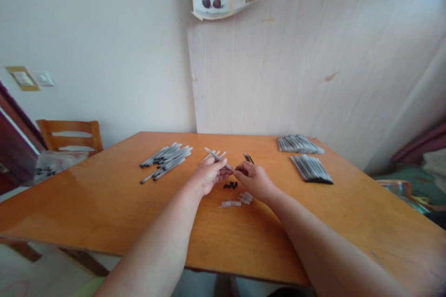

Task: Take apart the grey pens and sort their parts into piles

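Note:
My left hand (pixel 210 175) is closed around a few thin grey pen tubes (pixel 216 155) that stick up and away from it. My right hand (pixel 253 179) meets it at the fingertips, pinched on the near end of one tube; a short dark piece (pixel 248 158) shows just above this hand. Both hands hover over the middle of the orange wooden table (pixel 104 204). Small black parts (pixel 230 185) and a few clear caps (pixel 238 201) lie on the table right under the hands.
A loose pile of grey tubes (pixel 167 159) lies to the left. Two neat stacks of tubes (pixel 311 168) sit at the far right, near the wall. A wooden chair (pixel 70 134) and a plastic bag (pixel 52 163) stand beyond the table's left edge.

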Demonstrator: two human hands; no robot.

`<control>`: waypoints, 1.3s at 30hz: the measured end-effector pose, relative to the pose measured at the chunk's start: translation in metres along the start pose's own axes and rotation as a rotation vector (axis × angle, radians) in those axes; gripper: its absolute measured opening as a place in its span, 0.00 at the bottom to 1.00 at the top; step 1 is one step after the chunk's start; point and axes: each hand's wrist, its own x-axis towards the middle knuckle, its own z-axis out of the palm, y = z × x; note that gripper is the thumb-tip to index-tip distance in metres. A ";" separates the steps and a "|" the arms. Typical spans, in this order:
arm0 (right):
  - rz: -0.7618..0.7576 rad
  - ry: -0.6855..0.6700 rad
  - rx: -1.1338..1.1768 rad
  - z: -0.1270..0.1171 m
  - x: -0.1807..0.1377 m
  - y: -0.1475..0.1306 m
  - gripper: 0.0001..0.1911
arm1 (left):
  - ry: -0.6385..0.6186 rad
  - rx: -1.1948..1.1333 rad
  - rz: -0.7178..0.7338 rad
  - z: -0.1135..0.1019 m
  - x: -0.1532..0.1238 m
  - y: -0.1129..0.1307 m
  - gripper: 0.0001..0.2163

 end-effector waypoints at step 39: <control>0.584 -0.003 -0.523 -0.049 0.013 0.037 0.15 | 0.522 0.238 0.309 -0.044 0.027 0.004 0.10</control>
